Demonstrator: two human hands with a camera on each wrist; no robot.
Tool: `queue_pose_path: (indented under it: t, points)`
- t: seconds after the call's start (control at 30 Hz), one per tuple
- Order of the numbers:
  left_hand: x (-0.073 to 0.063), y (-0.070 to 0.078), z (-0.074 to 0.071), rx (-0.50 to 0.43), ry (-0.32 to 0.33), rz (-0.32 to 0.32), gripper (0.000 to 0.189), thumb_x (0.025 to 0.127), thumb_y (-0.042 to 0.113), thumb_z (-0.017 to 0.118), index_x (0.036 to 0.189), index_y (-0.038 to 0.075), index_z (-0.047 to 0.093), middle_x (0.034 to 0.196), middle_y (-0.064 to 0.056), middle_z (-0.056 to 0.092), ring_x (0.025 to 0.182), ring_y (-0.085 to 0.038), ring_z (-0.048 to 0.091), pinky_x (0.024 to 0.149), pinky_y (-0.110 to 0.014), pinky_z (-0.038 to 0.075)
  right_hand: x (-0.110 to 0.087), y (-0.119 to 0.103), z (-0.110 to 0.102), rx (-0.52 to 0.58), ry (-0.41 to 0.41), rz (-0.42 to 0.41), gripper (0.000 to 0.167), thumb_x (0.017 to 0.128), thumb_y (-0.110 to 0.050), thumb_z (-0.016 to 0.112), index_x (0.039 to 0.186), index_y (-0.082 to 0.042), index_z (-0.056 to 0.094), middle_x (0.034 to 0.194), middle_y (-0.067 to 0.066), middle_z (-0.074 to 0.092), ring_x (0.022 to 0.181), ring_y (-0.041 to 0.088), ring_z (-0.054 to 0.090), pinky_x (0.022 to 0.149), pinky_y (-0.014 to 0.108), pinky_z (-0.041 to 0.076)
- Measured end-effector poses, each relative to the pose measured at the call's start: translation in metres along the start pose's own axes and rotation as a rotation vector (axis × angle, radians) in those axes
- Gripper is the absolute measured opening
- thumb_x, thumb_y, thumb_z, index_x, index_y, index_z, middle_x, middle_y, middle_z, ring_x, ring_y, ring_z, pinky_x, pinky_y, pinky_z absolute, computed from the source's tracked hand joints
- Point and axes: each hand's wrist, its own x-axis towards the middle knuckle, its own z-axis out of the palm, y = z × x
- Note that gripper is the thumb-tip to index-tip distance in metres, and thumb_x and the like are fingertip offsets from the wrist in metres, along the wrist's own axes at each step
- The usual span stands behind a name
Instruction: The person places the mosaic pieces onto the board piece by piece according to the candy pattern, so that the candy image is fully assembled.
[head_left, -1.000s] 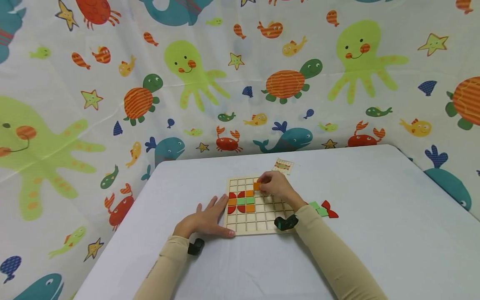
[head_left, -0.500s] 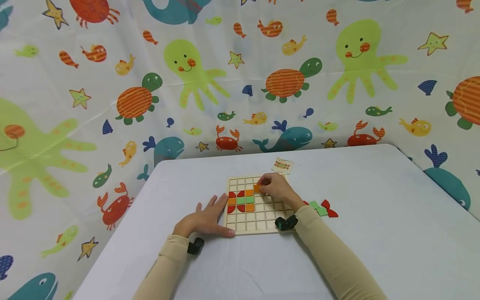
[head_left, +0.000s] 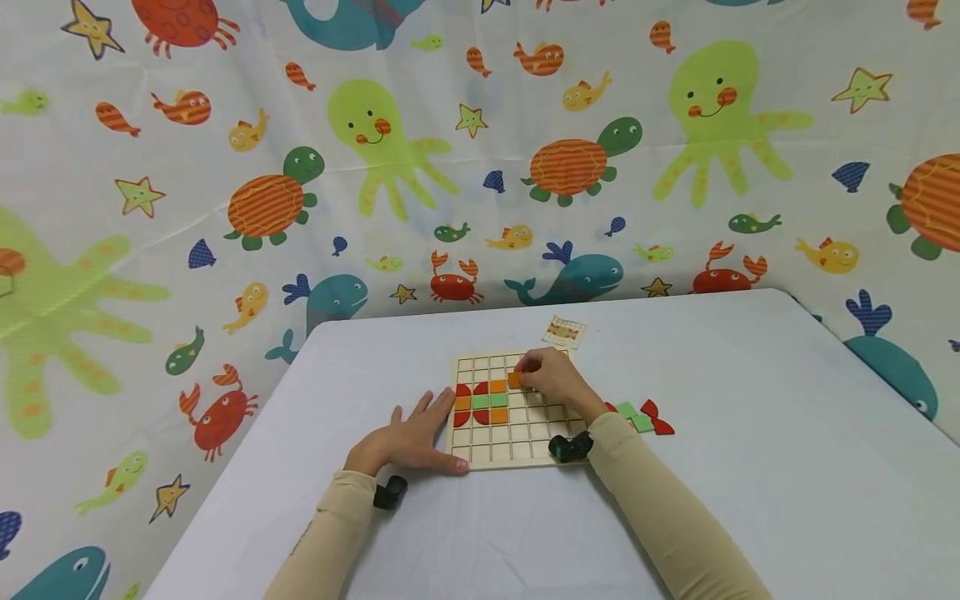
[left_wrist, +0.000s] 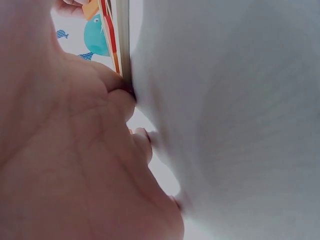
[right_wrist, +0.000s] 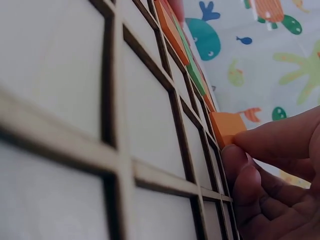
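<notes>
An orange tile [right_wrist: 227, 124] is pinched by the right hand [head_left: 557, 377]. It should be squared to the ridges [right_wrist: 124, 165], the board [head_left: 519, 433] being steadied by the left hand [head_left: 411, 440] (fingers spread).

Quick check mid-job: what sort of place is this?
Probably an indoor play or filming corner, though the wider room is out of view. A sea-creature print cloth hangs behind a white table, which bears a gridded board with coloured tiles.
</notes>
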Motion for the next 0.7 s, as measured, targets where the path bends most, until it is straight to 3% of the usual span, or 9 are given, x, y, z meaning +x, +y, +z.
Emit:
queue_pose_path:
  t: [0.27, 0.7]
  points:
    - [0.0004, -0.0004, 0.0007, 0.003, 0.003, 0.001, 0.128, 0.079, 0.062, 0.087, 0.173, 0.013, 0.016, 0.179, -0.009, 0.013, 0.164, -0.036, 0.000, 0.122, -0.075, -0.004, -0.0014, -0.0015, 0.0010, -0.038, -0.013, -0.025, 0.011, 0.097, -0.003, 0.072, 0.105, -0.003, 0.079, 0.098, 0.005, 0.072, 0.086, 0.022, 0.061, 0.080, 0.035, 0.054]
    - [-0.0022, 0.0023, 0.0005, 0.001, 0.007, 0.003, 0.127, 0.079, 0.062, 0.087, 0.173, 0.012, 0.017, 0.179, -0.010, 0.014, 0.164, -0.038, 0.002, 0.121, -0.076, -0.003, -0.0022, -0.0027, 0.0067, -0.097, 0.026, -0.058, 0.009, 0.097, -0.001, 0.073, 0.101, -0.001, 0.081, 0.098, 0.007, 0.074, 0.089, 0.022, 0.062, 0.085, 0.040, 0.057]
